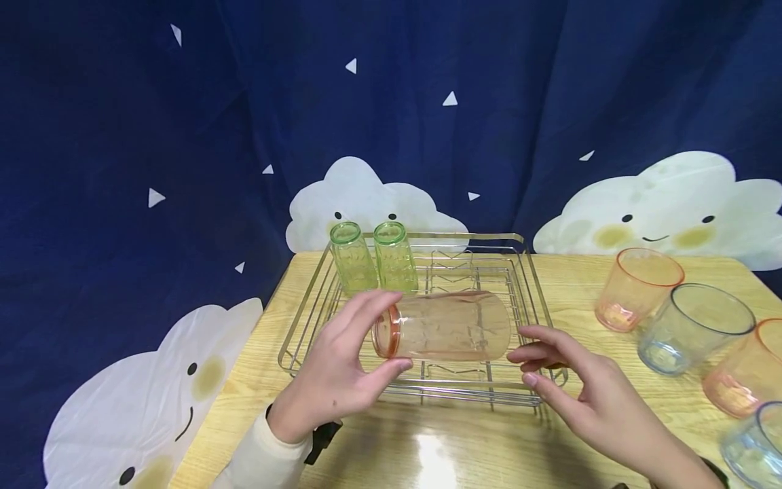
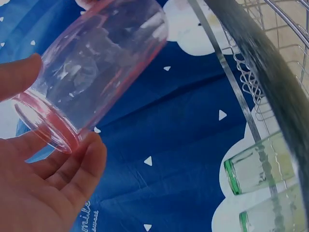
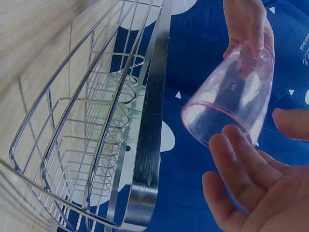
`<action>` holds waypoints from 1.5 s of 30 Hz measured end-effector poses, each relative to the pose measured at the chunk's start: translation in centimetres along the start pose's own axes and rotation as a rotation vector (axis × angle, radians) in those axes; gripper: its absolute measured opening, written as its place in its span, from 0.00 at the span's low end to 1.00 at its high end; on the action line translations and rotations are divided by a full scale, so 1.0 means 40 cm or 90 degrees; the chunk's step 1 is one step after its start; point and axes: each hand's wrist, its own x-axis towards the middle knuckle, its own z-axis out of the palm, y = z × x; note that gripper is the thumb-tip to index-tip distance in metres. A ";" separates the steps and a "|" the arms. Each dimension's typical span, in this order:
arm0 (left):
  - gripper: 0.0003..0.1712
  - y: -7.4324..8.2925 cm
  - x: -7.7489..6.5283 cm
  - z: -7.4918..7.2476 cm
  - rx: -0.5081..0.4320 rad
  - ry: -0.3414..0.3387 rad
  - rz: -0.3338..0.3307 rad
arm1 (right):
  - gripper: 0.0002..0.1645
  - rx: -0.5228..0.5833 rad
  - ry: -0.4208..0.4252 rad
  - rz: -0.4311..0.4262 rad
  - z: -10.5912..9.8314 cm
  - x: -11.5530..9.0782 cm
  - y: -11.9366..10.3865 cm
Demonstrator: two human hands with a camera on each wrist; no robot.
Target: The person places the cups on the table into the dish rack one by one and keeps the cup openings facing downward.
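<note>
A clear, orange-pink drinking glass (image 1: 449, 326) is held on its side above the wire dish rack (image 1: 470, 384). Its thick base end is gripped by my left hand (image 1: 345, 360), thumb on one side and fingers on the other; the left wrist view shows this base (image 2: 48, 121) close up. My right hand (image 1: 586, 387) is beside the glass's open mouth, fingers spread and slightly bent. In the right wrist view, its fingertips (image 3: 231, 137) overlap the rim; whether they touch it I cannot tell. Two green glasses (image 1: 354, 265) stand bottom-up at the rack's back left.
On the wooden table (image 1: 427, 441), right of the rack, several upright tumblers form a row: an orange one (image 1: 635, 292), a blue one (image 1: 696, 333), then another orange and another blue nearer me. A dark blue curtain (image 1: 397, 122) with white clouds hangs behind.
</note>
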 end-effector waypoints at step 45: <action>0.40 -0.181 0.044 -0.068 0.252 -0.203 -0.244 | 0.34 -0.070 0.005 0.004 -0.026 -0.029 0.027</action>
